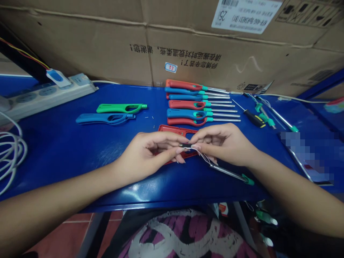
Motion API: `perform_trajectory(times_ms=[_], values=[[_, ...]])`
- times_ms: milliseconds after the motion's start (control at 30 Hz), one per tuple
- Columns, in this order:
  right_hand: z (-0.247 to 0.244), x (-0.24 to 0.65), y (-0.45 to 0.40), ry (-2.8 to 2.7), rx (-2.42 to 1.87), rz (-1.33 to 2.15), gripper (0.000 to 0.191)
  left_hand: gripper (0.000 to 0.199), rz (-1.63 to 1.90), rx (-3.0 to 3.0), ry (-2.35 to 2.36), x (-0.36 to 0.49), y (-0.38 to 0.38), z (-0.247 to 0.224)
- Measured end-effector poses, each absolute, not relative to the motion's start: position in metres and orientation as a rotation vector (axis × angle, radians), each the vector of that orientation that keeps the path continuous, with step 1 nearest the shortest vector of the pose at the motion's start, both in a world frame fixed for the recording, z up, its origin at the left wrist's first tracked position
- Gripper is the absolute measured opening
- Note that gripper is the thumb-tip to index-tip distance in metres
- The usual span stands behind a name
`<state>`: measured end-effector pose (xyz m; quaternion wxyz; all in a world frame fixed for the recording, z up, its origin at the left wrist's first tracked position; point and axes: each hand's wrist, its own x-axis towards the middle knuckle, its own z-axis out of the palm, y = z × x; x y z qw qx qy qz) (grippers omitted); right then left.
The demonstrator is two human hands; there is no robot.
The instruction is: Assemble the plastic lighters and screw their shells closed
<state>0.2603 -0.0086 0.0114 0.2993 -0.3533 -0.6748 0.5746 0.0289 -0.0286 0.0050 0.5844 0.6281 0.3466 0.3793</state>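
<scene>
My left hand [153, 152] and my right hand [221, 143] meet at the middle of the blue table, fingers closed in a pinch. Between them is a small black igniter-like part [186, 145], each hand at one end. Thin white wires [204, 157] run from it, past my right fingers, to a silver metal tube [228, 171] with a green end, lying to the lower right. Beneath my hands lies an open red lighter shell [168, 129], partly covered by my fingers.
Several long-nosed red and blue lighters [185, 104] lie stacked at the back. Left of them are a green lighter body [115, 108] and a blue one [102, 118]. A screwdriver [254, 118] and loose tubes [282, 118] are at right. A power strip [45, 93] stands left; a cardboard box [94, 46] walls the back.
</scene>
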Motion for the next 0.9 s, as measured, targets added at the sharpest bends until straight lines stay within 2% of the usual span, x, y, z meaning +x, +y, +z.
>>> perform_trajectory(times_ms=[133, 400, 667, 900], values=[[0.0095, 0.2591, -0.0072, -1.738, -0.942, 1.587, 0.015, 0.015, 0.918, 1.490, 0.837, 0.0298, -0.0281, 0.0073], [0.0047, 0.2571, -0.0081, -1.806, -0.921, 1.457, 0.018, 0.021, 0.892, 1.406, 0.836, 0.0304, -0.0285, 0.0087], [0.0040, 0.2595, -0.0106, -2.084, -0.814, 0.840, 0.008, 0.029, 0.819, 1.324, 0.879, 0.0307, -0.0287, 0.0091], [0.0067, 0.2621, -0.0100, -2.281, -0.609, 0.409, 0.017, 0.025, 0.796, 1.316, 0.864, 0.0321, -0.0303, 0.0112]])
